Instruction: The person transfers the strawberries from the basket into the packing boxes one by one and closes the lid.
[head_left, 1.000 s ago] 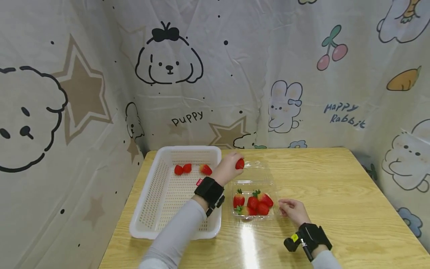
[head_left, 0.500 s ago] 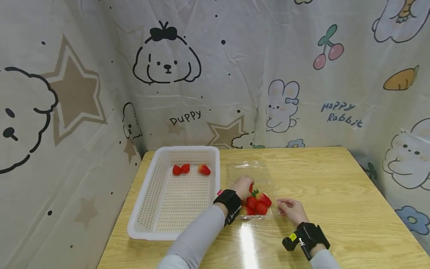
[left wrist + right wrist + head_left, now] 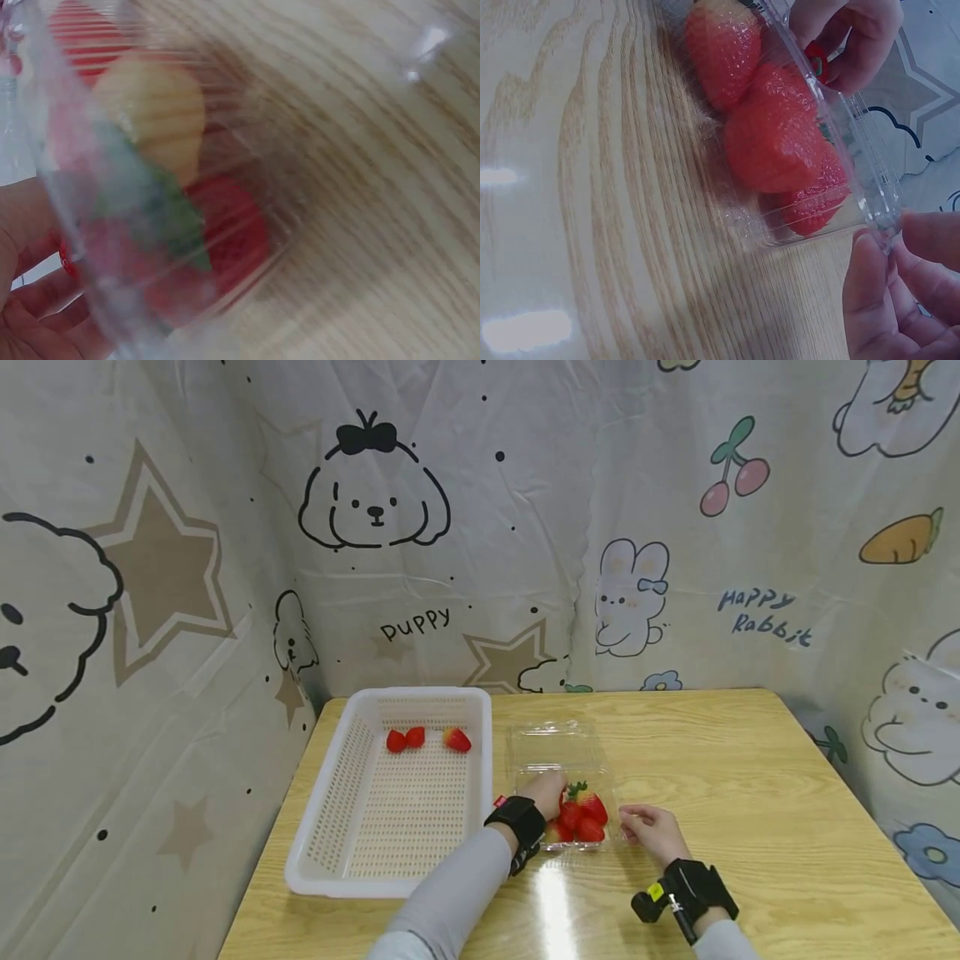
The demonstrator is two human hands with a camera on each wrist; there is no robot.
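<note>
My left hand (image 3: 546,793) reaches into the clear plastic box (image 3: 517,760), which has its lid folded back. Its fingers hold a red strawberry (image 3: 817,61), seen in the right wrist view just inside the far rim. Several strawberries (image 3: 590,807) with red and pale parts, some with green leaves, fill the box under and beside that hand. At the box's right corner my right hand (image 3: 655,832) pinches the clear rim between thumb and fingers. Through the blurred plastic in the left wrist view, the left hand's fingers (image 3: 45,300) show beyond the wall.
A white perforated basket (image 3: 315,814) stands to the left of the box, close beside it. Inside at its back lie two red strawberries (image 3: 405,739) together and one paler-topped strawberry (image 3: 457,740) apart. Printed curtain (image 3: 480,568) surrounds the wooden table (image 3: 720,760).
My left hand has carried the strawberry from near the basket's right rim, over the folded lid, down into the box. My right hand stays at the box corner.
</note>
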